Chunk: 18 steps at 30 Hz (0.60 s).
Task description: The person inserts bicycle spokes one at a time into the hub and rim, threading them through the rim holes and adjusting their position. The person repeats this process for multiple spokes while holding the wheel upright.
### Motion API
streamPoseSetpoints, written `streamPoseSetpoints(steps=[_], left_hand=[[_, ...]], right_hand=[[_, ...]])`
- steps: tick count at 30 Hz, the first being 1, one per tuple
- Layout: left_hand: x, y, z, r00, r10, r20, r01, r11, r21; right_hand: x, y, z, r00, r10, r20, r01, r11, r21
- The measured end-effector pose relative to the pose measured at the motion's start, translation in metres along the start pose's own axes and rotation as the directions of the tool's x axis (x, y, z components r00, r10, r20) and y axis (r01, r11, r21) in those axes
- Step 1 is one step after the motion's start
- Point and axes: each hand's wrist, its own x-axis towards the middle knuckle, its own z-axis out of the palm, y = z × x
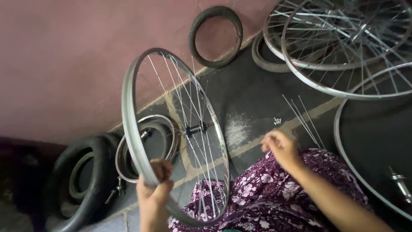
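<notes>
Holding a spoked wheel (171, 137) upright over the lap, the left hand (153, 189) has its grip clenched on the rim; hub and many spokes are fitted, with gaps apparently left. The right hand (281, 148) pinches near three loose spokes (302, 120). Three tyres lie leftward; three more rims lie on the floor to the right.

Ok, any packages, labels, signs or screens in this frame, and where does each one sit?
None in view: no package, label, sign or screen. Only the left hand gripping a silver spoked wheel rim, the right hand near loose spokes, and black tyres by the pink wall.
</notes>
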Motion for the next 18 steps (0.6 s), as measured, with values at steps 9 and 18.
streamPoseSetpoints(steps=[9,18], left_hand=[[-0.007,-0.025,0.120,0.978,0.003,-0.207,0.010,0.998,0.066],[-0.017,-0.033,0.068,0.723,0.265,0.638,-0.189,0.964,-0.186]], right_hand=[[-0.118,-0.116,0.017,0.688,-0.393,0.610,0.182,0.907,0.380],[-0.147,-0.073,0.004,0.803,-0.369,0.467,0.276,0.926,0.258]])
